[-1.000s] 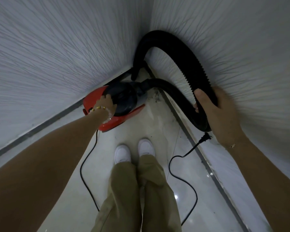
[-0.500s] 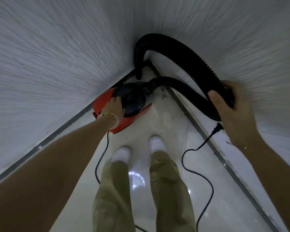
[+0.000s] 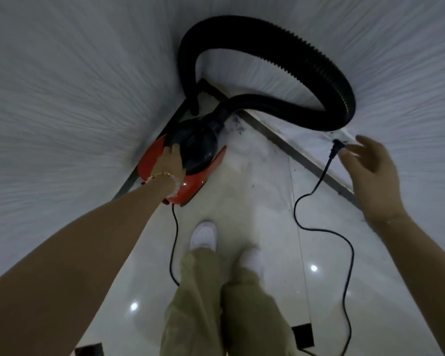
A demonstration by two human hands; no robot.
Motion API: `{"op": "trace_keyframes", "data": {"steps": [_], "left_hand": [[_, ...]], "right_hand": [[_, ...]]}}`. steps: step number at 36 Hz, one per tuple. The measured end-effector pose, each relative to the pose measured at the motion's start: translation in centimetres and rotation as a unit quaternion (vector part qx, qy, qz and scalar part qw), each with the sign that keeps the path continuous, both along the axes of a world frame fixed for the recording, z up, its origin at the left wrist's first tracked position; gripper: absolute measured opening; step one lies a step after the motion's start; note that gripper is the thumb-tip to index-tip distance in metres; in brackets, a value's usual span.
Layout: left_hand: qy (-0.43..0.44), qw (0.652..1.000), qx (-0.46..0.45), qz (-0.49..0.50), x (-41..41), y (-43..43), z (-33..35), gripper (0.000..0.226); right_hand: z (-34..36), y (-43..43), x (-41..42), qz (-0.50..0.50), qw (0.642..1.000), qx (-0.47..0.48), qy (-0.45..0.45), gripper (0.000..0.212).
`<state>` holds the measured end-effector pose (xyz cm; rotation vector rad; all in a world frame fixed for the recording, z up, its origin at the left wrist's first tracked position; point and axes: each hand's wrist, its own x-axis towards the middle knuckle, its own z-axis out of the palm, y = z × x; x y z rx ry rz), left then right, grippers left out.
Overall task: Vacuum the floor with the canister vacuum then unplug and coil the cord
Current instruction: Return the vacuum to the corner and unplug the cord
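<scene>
Down on the floor (image 3: pixel 267 191), at about eleven o'clock from the white shoes (image 3: pixel 204 235), the red and black canister vacuum (image 3: pixel 199 152) was tucked into the corner where two white textured walls (image 3: pixel 62 98) met. It was steadied from above by the left hand (image 3: pixel 171 164), whose fingers (image 3: pixel 170 150) were laid over the seam between red shell and black dome. Whether they were hooked round a handle could not be told. This hold was judged to keep the body from rolling while the other hand worked.

At twelve o'clock the black ribbed hose (image 3: pixel 341 98) was looped high against the wall, its nozzle end pointed down into the corner, so that it was kept off the floor and out of the way.

At two o'clock the plug (image 3: pixel 336 146) sat at the foot of the right wall; no socket could be made out, so it could not be said whether it was seated. Just beside it the right hand (image 3: pixel 370 173) was blurred, with fingers spread wide and nothing held, apparently placed for taking the plug. From there the cord (image 3: pixel 294 214) was trailed in loose bends toward five o'clock, uncoiled, and a second run was led back from the rear of the canister.

No brand, label or writing could be read on anything.
</scene>
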<state>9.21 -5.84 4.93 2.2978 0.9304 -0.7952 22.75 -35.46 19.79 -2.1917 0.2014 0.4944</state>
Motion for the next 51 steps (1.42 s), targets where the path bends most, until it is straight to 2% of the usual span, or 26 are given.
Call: {"op": "trace_keyframes", "data": {"steps": [3, 7, 11, 14, 18, 22, 25, 28, 34, 37, 43, 46, 49, 51], "left_hand": [[-0.030, 0.999, -0.011, 0.007, -0.1, -0.2, 0.0, 0.065], [-0.097, 0.994, -0.037, 0.029, -0.4, 0.3, -1.0, 0.065], [-0.178, 0.982, -0.049, 0.042, -0.7, 0.2, -2.4, 0.065], [-0.236, 0.970, -0.015, 0.050, -0.6, -0.7, -3.1, 0.057], [-0.277, 0.958, 0.039, 0.057, -1.4, -1.4, -4.2, 0.050], [-0.322, 0.945, 0.038, 0.043, -1.8, -0.5, -5.5, 0.048], [-0.330, 0.942, -0.019, 0.063, -1.8, 0.3, -5.6, 0.046], [-0.339, 0.938, -0.050, 0.055, -1.8, 0.3, -5.4, 0.042], [-0.331, 0.938, 0.101, 0.024, -1.9, -0.6, -5.9, 0.047], [-0.309, 0.942, 0.126, 0.031, -1.6, -1.1, -5.8, 0.051], [-0.285, 0.956, 0.033, 0.056, -0.7, -0.2, -5.6, 0.050], [-0.272, 0.959, -0.028, 0.081, -0.4, 0.4, -5.6, 0.050], [-0.263, 0.958, -0.055, 0.096, -0.4, 0.5, -5.5, 0.051], [-0.263, 0.960, -0.044, 0.090, -0.4, 0.2, -5.5, 0.051]], "right_hand": [[-2.4, -1.2, -1.2, -0.004, 0.999, -0.002, 0.054, 0.048], [-6.1, -2.7, -1.3, -0.057, 0.994, -0.007, 0.089, 0.059], [-9.3, -3.3, -0.5, -0.092, 0.990, -0.001, 0.104, 0.062], [-11.3, -3.3, 0.1, -0.095, 0.992, 0.020, 0.082, 0.061], [-12.8, -2.9, 0.7, -0.127, 0.985, 0.088, 0.077, 0.051], [-14.1, -2.8, 1.8, -0.187, 0.963, 0.187, 0.042, 0.031], [-14.8, -2.6, 2.5, -0.236, 0.941, 0.241, 0.032, 0.026], [-15.8, -2.4, 3.0, -0.222, 0.943, 0.248, 0.017, 0.027], [-17.7, -2.1, 2.8, -0.206, 0.931, 0.296, -0.051, 0.029], [-17.9, -1.9, 2.7, -0.210, 0.929, 0.297, -0.062, 0.027], [-17.8, -1.8, 2.6, -0.243, 0.914, 0.318, -0.061, 0.027], [-17.4, -1.5, 1.9, -0.260, 0.917, 0.296, -0.056, 0.027], [-18.4, -1.0, -0.2, -0.235, 0.934, 0.265, -0.045, 0.027], [-19.1, -0.9, -1.7, -0.200, 0.936, 0.285, -0.039, 0.026]]}}
